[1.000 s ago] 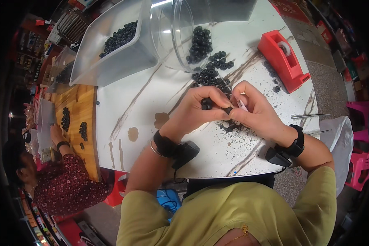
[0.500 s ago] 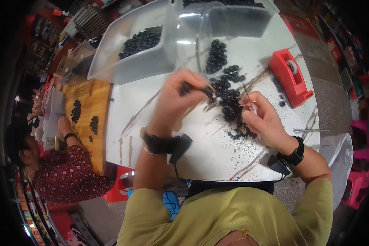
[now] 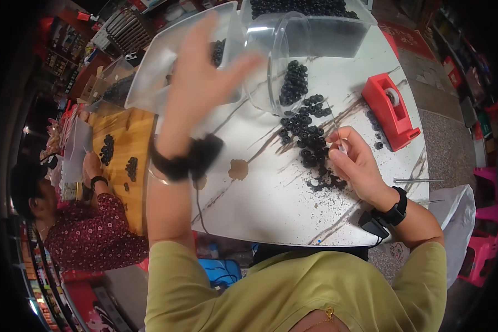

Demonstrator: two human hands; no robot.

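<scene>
My left hand [image 3: 199, 83], smeared by motion, is over the translucent plastic bin [image 3: 144, 91] at the far left of the table. Its thumb stands apart from the stretched fingers, and I see nothing held. Small black round pieces [image 3: 218, 52] lie in that bin, partly hidden by the hand. In my right hand [image 3: 357, 163], the closed fingers pinch a thin metal tool [image 3: 336, 123] with a slim shaft pointing up and away. Just left of it, loose black ring-like pieces [image 3: 304, 130] lie heaped on the white table [image 3: 249, 205], with dark crumbs scattered nearer me.
A clear round tub [image 3: 260, 72] lies on its side, black pieces at its mouth. Behind stands another bin [image 3: 337, 39] of black pieces. A red tape dispenser [image 3: 390, 110] and a thin metal rod [image 3: 418, 180] are at right. A co-worker [image 3: 94, 232] works at a wooden board [image 3: 133, 133], left.
My left hand has swung from the heap up and left to over the bin; its pinching fingers have spread, and the dark piece in them no longer shows. My right hand has barely moved.
</scene>
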